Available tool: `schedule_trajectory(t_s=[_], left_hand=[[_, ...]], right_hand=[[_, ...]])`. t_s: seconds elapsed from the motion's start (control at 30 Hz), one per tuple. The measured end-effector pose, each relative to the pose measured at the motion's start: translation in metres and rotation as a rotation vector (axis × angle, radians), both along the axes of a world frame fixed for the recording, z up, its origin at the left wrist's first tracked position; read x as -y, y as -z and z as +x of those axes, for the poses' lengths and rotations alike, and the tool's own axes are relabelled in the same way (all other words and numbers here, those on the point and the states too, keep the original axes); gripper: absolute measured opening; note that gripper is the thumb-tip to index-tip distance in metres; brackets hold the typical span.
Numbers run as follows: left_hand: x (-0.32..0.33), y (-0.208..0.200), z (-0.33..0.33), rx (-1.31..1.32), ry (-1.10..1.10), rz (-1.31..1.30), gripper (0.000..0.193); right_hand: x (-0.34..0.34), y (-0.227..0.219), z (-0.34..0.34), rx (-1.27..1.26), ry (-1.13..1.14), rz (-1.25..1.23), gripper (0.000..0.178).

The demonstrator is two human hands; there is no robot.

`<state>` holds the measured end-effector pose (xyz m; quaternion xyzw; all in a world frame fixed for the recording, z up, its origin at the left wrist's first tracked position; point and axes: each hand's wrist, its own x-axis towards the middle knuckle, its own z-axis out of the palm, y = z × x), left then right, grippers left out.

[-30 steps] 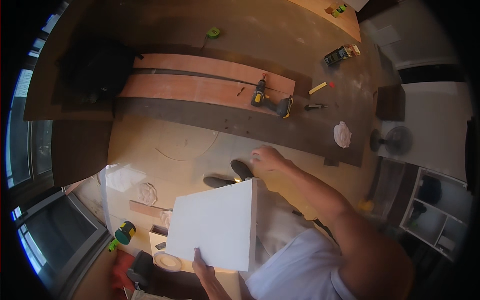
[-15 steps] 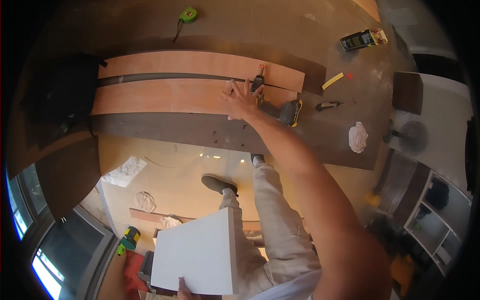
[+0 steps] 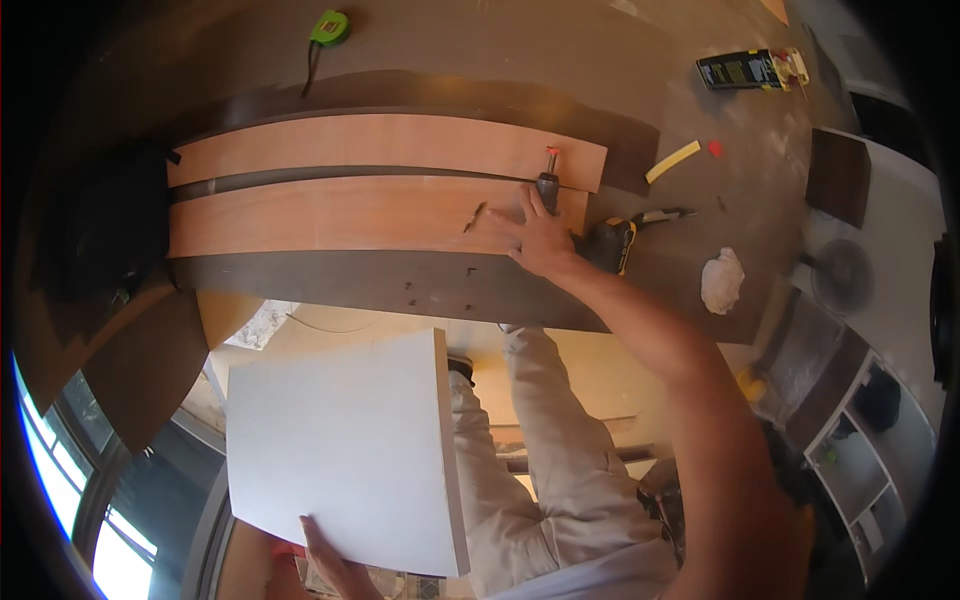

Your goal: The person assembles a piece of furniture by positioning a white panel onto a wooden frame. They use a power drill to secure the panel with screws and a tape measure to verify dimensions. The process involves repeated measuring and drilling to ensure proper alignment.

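Right hand [image 3: 543,242] stretched toward eleven o'clock, fingers apart over a cordless drill [image 3: 548,192] between one and two — barrel's long axis and bit aimed at twelve — left hand [image 3: 333,562] clamped on a white panel [image 3: 340,450] at seven o'clock.

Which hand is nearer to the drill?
Right. The right hand covers part of the drill; the left hand is far to its lower left in view, holding the panel.

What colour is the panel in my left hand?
The panel is plain white, seen in the head view.
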<state>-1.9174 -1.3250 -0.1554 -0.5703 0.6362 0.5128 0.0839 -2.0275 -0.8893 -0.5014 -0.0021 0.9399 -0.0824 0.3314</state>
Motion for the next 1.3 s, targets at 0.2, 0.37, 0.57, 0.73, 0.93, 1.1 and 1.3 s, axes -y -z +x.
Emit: schedule_trajectory(t_s=[0.2, 0.37, 0.57, 0.73, 0.93, 1.1, 1.3], left_hand=[[-0.028, 0.004, -0.028, 0.057, 0.038, -0.024, 0.047], [-0.030, 0.004, -0.009, 0.108, 0.040, -0.104, 0.046], [0.003, -0.001, 0.040, 0.082, 0.009, -0.054, 0.046], [0.005, 0.000, 0.065, 0.131, -0.060, -0.038, 0.047], [-0.001, -0.001, 0.065, 0.345, -0.035, -0.071, 0.049], [0.001, 0.016, 0.084, 0.458, -0.130, -0.039, 0.047], [-0.026, 0.027, 0.073, 0.365, -0.235, 0.006, 0.050]], right_hand=[[-0.046, -0.002, 0.038, -0.122, -0.010, 0.037, 0.079], [-0.067, 0.010, 0.056, -0.171, 0.053, 0.148, 0.085], [-0.119, 0.014, 0.018, -0.402, 0.035, 0.185, 0.090], [-0.123, 0.035, -0.052, -0.390, 0.123, 0.011, 0.091], [-0.112, 0.026, -0.080, -0.238, -0.032, 0.013, 0.108], [-0.101, 0.036, -0.098, -0.326, -0.081, -0.210, 0.108], [-0.103, 0.031, -0.116, -0.301, -0.383, -0.216, 0.105]])
